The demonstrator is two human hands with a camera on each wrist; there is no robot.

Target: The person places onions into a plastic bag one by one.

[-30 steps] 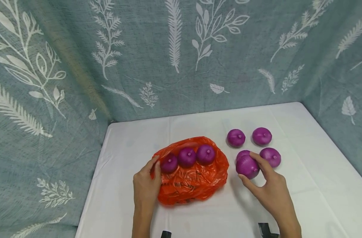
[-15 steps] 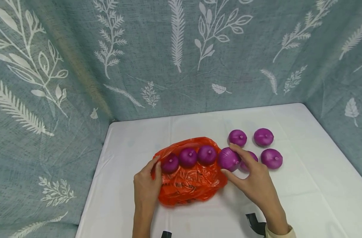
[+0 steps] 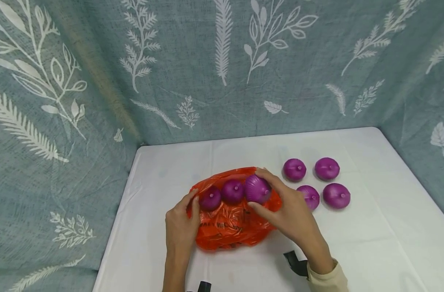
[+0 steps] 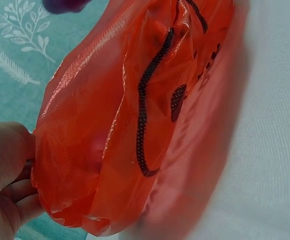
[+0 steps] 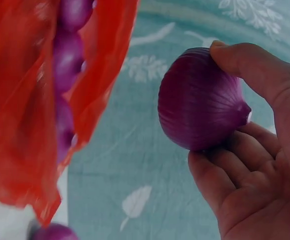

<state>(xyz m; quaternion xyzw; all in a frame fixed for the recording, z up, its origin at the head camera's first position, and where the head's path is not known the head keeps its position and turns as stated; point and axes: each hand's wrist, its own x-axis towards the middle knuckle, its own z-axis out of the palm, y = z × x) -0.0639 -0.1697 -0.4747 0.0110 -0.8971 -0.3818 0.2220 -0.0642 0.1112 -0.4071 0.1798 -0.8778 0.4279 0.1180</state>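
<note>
The right hand [image 3: 291, 215] is gripping a smooth, round purple onion [image 3: 256, 189] over the orange bag [image 3: 229, 225]. The left hand [image 3: 179, 227] is pinching the thin, floppy bag's edge.

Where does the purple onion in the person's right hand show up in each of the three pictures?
Head view: the held onion sits mid-picture, over the orange bag, gripped by the right hand.
Left wrist view: that onion cannot be told; only a purple scrap shows at the top edge.
Right wrist view: the onion is right of centre, in the fingers.
Shared landmark: the orange bag.
</note>
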